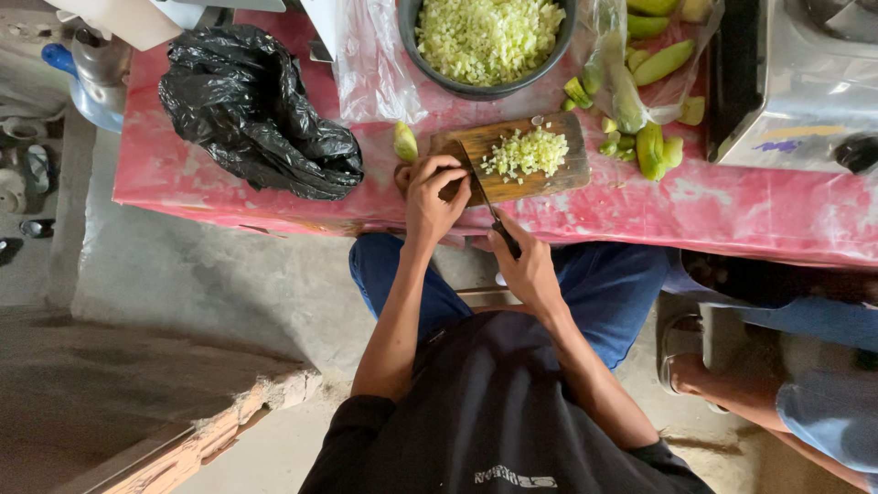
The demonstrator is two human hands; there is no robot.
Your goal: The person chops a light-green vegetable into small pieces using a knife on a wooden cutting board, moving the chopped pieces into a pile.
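knife [485, 199] in right hands [526, 265] crosses wooden board [549, 174] of diced green bits [526, 151].

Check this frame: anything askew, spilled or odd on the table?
Slightly. The wooden cutting board sits tilted, its near corner by the table edge. A few green vegetable pieces lie loose on the pink cloth beside the clear bag. The left hand steadies the board end; the right hand holds the knife.
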